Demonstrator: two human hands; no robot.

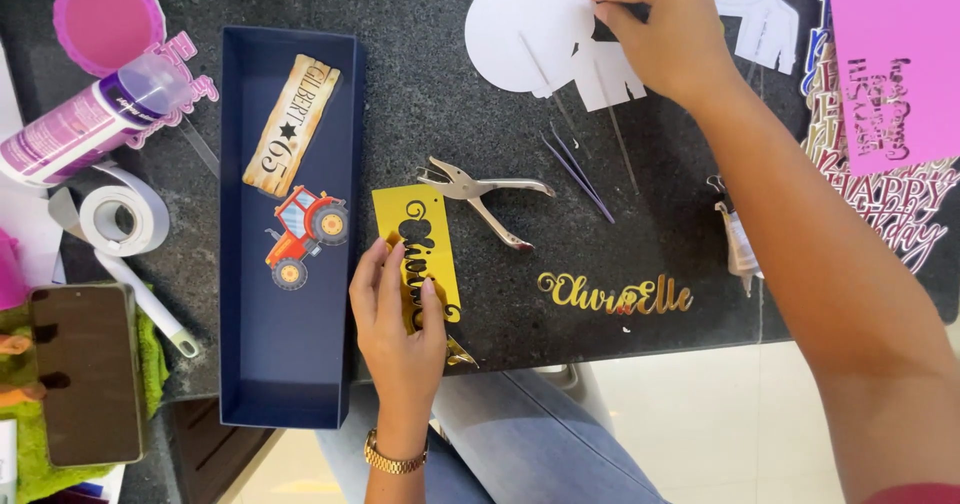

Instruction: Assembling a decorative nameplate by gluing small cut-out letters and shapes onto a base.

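Note:
My left hand (398, 314) rests on a yellow card (412, 234) with a dark script cutout, fingers pressing it onto the dark stone counter near the front edge. My right hand (665, 29) reaches to the far side and pinches the edge of white paper cutouts (530, 34), a round shape and a figure shape with thin sticks attached. Between the hands lie a metal hole punch (480, 196) and dark tweezers (578, 169). A gold script cutout (612, 294) lies to the right of the yellow card.
A long navy box lid (240, 364) at left holds a wooden-look name tag (292, 124) and a red tractor cutout (305, 234). Glue bottle (90, 119), tape roll (122, 219), phone (85, 372) sit further left. Pink card (895, 59) and script cutouts (890, 199) lie at right.

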